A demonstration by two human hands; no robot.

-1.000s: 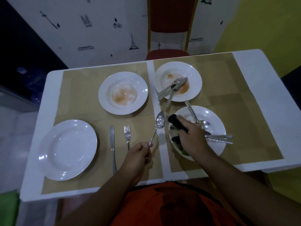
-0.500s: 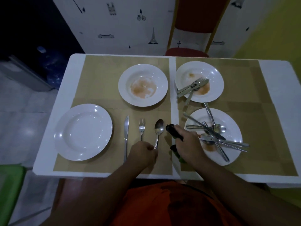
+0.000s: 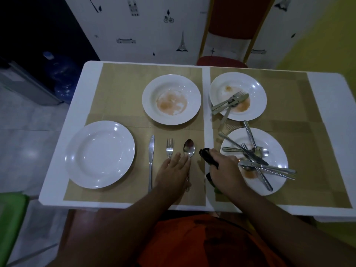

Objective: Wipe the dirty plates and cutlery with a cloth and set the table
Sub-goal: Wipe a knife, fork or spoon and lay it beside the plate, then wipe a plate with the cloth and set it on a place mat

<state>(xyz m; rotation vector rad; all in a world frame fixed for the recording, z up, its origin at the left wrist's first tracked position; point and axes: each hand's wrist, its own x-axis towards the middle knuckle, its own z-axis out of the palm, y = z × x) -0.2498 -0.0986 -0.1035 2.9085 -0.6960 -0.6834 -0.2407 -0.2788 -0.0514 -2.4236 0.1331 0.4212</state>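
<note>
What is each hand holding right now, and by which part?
The right hand grips the dark cloth around its bunched middle, both ends sticking out. The left hand holds nothing; its straight fingers lie over the handle of the spoon.

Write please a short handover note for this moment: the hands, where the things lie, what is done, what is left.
Left hand: open, fingers flat over the handle of the spoon. Right hand: grips the dark cloth.
Done: clean plate, knife, fork and spoon laid on the left mat.
Left: stained centre plate; stained back-right plate with cutlery; near right plate with its cutlery pile.
</note>
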